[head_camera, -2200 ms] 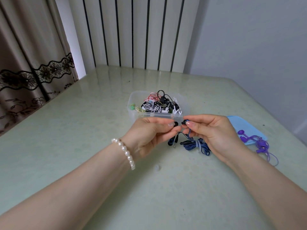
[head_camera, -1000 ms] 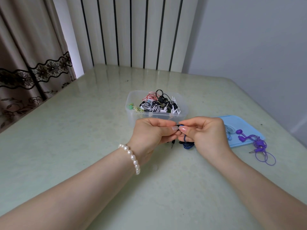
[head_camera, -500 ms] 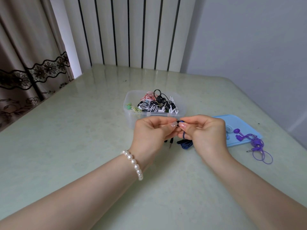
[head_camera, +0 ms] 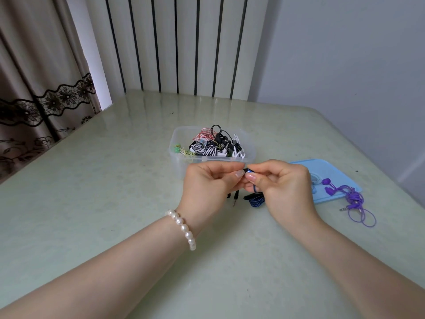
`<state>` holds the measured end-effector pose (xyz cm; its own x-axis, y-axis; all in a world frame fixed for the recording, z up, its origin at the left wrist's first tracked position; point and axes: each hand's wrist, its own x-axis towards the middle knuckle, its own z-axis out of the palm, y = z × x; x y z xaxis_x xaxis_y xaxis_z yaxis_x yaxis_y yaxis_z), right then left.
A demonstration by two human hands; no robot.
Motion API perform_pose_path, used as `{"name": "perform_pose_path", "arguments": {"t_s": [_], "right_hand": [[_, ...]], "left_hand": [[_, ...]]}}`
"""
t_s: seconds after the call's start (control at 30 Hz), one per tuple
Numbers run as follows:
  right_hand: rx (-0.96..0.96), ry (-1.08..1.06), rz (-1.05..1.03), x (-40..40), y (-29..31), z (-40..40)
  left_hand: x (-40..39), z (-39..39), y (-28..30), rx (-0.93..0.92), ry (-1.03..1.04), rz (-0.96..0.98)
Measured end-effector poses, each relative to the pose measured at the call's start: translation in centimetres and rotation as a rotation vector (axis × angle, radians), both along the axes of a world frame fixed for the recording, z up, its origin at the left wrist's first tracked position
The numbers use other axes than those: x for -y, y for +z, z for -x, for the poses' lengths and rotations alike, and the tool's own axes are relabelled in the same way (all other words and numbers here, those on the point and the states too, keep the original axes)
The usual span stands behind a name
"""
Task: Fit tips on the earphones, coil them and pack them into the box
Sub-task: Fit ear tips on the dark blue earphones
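My left hand (head_camera: 207,185) and my right hand (head_camera: 280,187) meet fingertip to fingertip just in front of the box, both pinching one bud of the blue earphones (head_camera: 255,199). Their coiled blue cable lies on the table under my right hand, the plug pointing down between my hands. The small tip is hidden between my fingers. The clear plastic box (head_camera: 181,162) stands right behind my hands and holds several coiled earphones (head_camera: 212,146) in black, white, red and green.
A light blue lid (head_camera: 322,169) lies to the right of the box. Purple earphones (head_camera: 351,196) rest partly on the lid, their cable spilling onto the pale green table (head_camera: 103,180). A curtain hangs at the left, a wall stands close at the right.
My hands have drawn closer together and lower over the blue cable, still pinching the same bud. The view has shifted slightly; nothing else on the table has moved.
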<state>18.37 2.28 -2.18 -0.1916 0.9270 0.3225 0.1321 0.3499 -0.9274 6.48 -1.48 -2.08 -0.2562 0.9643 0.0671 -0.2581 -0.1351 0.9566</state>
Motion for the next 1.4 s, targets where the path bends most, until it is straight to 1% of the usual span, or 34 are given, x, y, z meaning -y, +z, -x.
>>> {"name": "perform_pose_path", "arguments": {"t_s": [0.1, 0.2, 0.27, 0.43, 0.57, 0.7, 0.8, 0.9, 1.03, 1.13, 1.23, 1.4], "right_hand": [[-0.014, 0.065, -0.003, -0.2, 0.2, -0.3], [-0.104, 0.076, 0.065, -0.4, 0.3, -0.2], [-0.135, 0.023, 0.069, -0.4, 0.2, 0.0], [-0.103, -0.087, -0.019, 0.2, -0.2, 0.5], [-0.048, -0.142, -0.066, 0.3, -0.4, 0.3], [-0.074, -0.081, -0.059, 0.2, -0.2, 0.2], [-0.072, 0.023, -0.014, 0.1, 0.1, 0.0], [-0.124, 0.117, 0.069, -0.2, 0.7, -0.3], [-0.261, 0.164, 0.238, -0.5, 1.0, -0.6], [-0.258, 0.195, 0.301, -0.7, 1.1, -0.9], [-0.212, 0.218, 0.314, -1.0, 1.1, -1.2], [-0.228, 0.281, 0.336, -1.1, 1.1, -1.3]], "left_hand": [[-0.3, 0.8, 0.4, 0.068, -0.097, 0.071], [-0.4, 1.0, 0.5, 0.073, -0.144, 0.080], [-0.3, 0.6, 0.5, 0.050, -0.113, 0.052], [0.1, -0.4, 0.0, -0.012, -0.003, -0.059], [0.4, -0.8, -0.1, -0.048, 0.003, -0.085], [0.2, -0.4, 0.1, 0.020, -0.003, -0.045], [-0.2, 0.4, 0.3, 0.098, -0.064, 0.036], [-0.4, 1.0, 0.6, 0.125, -0.125, 0.087], [-0.6, 1.3, 0.7, 0.194, -0.158, 0.099], [-0.6, 1.5, 0.8, 0.241, -0.175, 0.096], [-0.6, 1.5, 0.7, 0.231, -0.191, 0.095], [-0.8, 1.6, 0.4, 0.105, -0.222, 0.058]]}}
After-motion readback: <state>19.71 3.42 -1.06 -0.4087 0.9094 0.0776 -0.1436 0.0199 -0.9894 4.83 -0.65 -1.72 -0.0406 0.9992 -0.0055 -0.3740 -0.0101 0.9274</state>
